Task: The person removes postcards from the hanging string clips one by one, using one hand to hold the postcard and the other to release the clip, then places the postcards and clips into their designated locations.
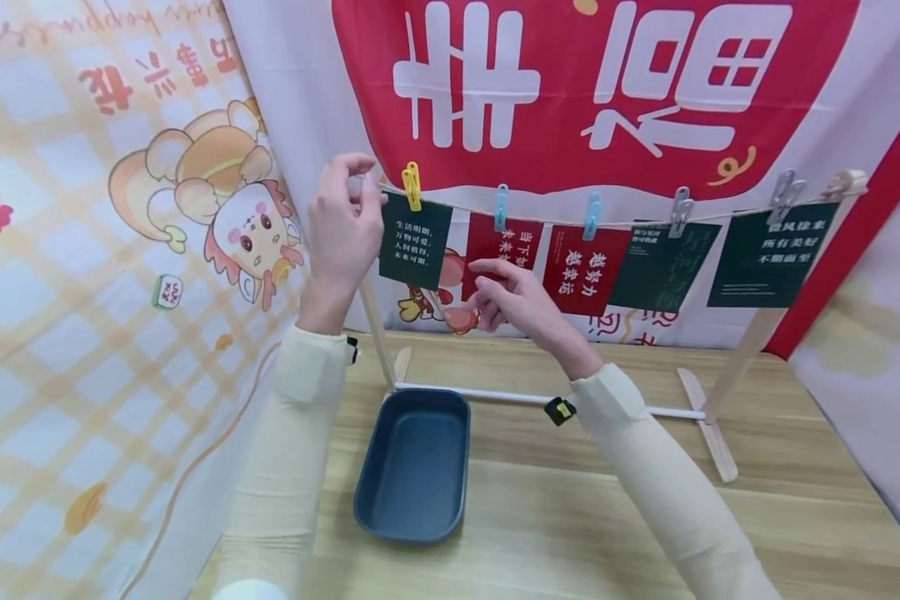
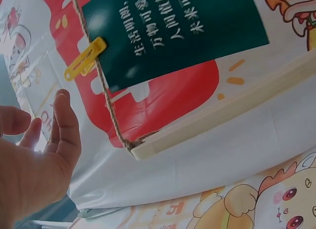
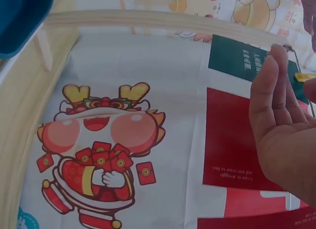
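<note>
A wood-grained table lies below; a white backdrop bears a red panel. Checked cloth, cartoon-printed, hangs at left.

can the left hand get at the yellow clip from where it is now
Likely yes: the left hand looks empty and is close beside the yellow clip, with nothing visible between them in the left wrist view.

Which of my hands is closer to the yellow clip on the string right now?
Left. Your left hand is just left of the yellow clip, not touching it; your right hand is farther off, below and to its right.
</note>
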Demonstrator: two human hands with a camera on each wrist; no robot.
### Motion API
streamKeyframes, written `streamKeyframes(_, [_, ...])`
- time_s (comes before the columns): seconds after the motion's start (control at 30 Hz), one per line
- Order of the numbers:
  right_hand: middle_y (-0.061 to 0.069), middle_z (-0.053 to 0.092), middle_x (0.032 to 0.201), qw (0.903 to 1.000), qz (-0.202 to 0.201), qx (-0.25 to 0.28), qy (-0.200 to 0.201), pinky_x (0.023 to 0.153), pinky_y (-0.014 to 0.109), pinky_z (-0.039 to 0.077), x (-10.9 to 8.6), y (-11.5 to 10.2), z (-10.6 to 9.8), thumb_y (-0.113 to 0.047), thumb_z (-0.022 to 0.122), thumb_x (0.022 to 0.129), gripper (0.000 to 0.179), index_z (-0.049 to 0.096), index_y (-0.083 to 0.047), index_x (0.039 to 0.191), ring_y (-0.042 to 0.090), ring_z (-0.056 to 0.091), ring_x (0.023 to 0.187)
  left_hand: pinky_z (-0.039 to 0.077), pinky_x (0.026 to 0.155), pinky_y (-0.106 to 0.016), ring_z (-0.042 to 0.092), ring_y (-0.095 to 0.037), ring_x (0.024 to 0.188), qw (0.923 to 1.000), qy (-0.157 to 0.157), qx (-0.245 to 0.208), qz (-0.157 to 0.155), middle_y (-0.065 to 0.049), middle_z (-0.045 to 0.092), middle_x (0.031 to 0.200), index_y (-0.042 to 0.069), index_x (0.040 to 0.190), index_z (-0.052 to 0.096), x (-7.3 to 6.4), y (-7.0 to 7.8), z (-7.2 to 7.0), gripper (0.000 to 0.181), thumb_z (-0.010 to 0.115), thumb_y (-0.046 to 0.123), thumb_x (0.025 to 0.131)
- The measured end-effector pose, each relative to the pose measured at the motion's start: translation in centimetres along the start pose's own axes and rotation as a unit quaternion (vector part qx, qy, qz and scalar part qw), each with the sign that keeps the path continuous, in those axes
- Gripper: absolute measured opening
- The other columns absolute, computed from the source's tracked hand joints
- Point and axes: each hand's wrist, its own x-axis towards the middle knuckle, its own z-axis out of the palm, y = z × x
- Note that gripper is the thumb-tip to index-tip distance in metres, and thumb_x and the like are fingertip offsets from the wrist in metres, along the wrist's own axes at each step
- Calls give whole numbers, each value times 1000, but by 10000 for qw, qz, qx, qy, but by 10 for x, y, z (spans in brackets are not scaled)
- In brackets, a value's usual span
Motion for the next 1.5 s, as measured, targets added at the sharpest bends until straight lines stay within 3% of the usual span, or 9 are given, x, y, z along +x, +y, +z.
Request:
streamKeyframes(0.13, [11,72,107,9997,142,-132,-171,72,38,60,8,-8,5,-39,60,96,50,47,-24,141,39,69,83,54,90,-21,67,-11,89,9993,-345,-24,-121,-4,59,130,13,130,56,10,3,0,38,48,37,101])
streamKeyframes(0.37, [12,72,104,9971,368,-506,-427,70,41,60,22,-17,16,-39,56,98,50,45,-20,143,36,70,81,55,89,-24,66,-13,96,9910,-1149,66,-688,-3,54,134,16,137,48,19,1,7,44,48,41,101])
streamKeyframes(0.57, [11,71,103,9953,741,-547,-292,68,32,60,30,-20,26,-37,57,98,51,44,-19,143,33,70,81,56,87,-24,68,-14,95,9848,-1503,-193,-845,-3,55,135,19,141,44,30,-5,10,48,49,44,100])
streamKeyframes(0.7, [11,71,101,9941,906,-564,-205,62,28,59,36,-20,31,-34,57,98,49,44,-19,143,40,69,86,56,89,-26,69,-16,91,9785,-1848,-364,-841,-3,55,135,21,144,41,39,-10,6,52,51,45,98])
streamKeyframes(0.87, [15,70,101,9950,881,-448,-145,61,32,58,45,-19,35,-29,55,99,49,43,-18,146,41,68,82,56,89,-27,68,-18,89,9707,-2278,-169,-751,-3,54,137,24,147,38,47,-14,3,59,59,43,95])
streamKeyframes(1.03, [15,71,105,9965,795,4,-262,77,50,59,52,-15,38,-25,56,99,48,44,-22,145,43,68,81,56,86,-25,66,-18,88,9685,-2429,342,-427,-3,53,141,23,149,39,50,-15,4,60,60,40,95])
streamKeyframes(1.2, [17,70,107,9974,622,167,-320,85,57,55,58,-11,42,-24,55,99,45,47,-21,143,44,68,81,57,86,-28,64,-17,90,9630,-2576,759,-207,-6,58,131,19,147,42,53,-14,1,55,59,34,97])
streamKeyframes(1.37, [14,70,102,9984,547,50,-114,80,52,58,60,-11,45,-24,52,101,40,49,-17,140,41,69,78,57,88,-31,59,-17,99,9577,-2708,947,-228,-7,55,132,19,147,41,54,-14,0,54,58,34,97])
streamKeyframes(1.5, [13,71,101,9978,588,294,5,76,45,60,61,-9,46,-25,53,101,35,54,-15,134,39,70,79,56,90,-30,62,-17,97,9551,-2804,886,-352,-6,49,140,21,150,38,54,-14,1,57,55,38,98])
